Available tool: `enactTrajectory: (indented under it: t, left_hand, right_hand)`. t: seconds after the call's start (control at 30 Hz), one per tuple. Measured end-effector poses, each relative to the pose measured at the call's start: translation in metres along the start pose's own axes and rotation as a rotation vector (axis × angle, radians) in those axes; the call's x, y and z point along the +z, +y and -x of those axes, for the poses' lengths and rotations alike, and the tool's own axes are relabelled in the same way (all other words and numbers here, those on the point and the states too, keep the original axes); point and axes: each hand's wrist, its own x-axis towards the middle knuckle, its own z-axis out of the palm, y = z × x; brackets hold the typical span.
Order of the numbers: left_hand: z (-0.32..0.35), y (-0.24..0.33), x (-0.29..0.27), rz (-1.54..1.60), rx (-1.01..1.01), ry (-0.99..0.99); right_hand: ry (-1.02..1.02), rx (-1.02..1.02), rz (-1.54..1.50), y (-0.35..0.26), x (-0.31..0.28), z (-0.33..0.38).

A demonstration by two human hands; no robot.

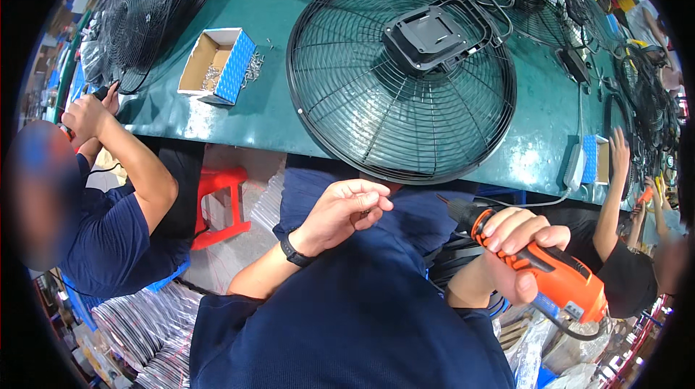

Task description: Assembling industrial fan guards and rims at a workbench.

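Note:
My right hand (515, 250) is wrapped round an orange and black corded electric screwdriver (561, 277), its bit pointing left toward my other hand. My left hand (346, 215), with a black band on the wrist, is closed in a pinch just off the table's near edge; whatever sits between the fingertips is too small to make out. In front of both hands a round black fan (391, 124) lies on the green table (268, 117). On its wire guard sits a black motor housing (427, 35) with a bracket. Neither hand touches the fan.
An open blue and white cardboard box (235, 67) holds screws, and loose screws (253, 67) lie beside it. More black fans (148, 9) stand far left and at the back right. Co-workers work at both sides. A red stool (224, 204) stands below the table. A power strip (575, 166) lies right.

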Motion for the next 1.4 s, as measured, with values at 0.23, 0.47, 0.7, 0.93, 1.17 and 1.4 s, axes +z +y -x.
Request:
enactTrajectory:
  t: [0.23, 0.47, 0.7, 0.93, 1.17, 1.4]
  left_hand:
    - [-0.006, -0.003, -0.015, 0.191, -0.100, -0.122]
    - [-0.002, 0.000, -0.002, 0.143, -0.109, 0.044]
    - [-0.004, -0.003, -0.011, 0.253, -0.186, -0.090]
    - [-0.004, -0.004, -0.004, 0.275, -0.224, -0.060]
    - [-0.006, -0.010, -0.006, 0.344, -0.202, -0.076]
    - [-0.010, -0.009, -0.006, 0.395, -0.214, -0.120]
  right_hand:
    - [-0.102, -0.026, -0.083, 0.006, 0.018, 0.002]
    - [-0.198, -0.024, -0.133, 0.020, 0.032, 0.003]
    - [-0.229, 0.044, -0.139, 0.024, 0.042, 0.005]
    - [-0.287, 0.054, -0.120, 0.026, 0.038, 0.007]
    - [-0.326, -0.081, -0.025, 0.033, 0.046, 0.013]
    - [-0.331, -0.040, 0.006, 0.030, 0.046, 0.021]
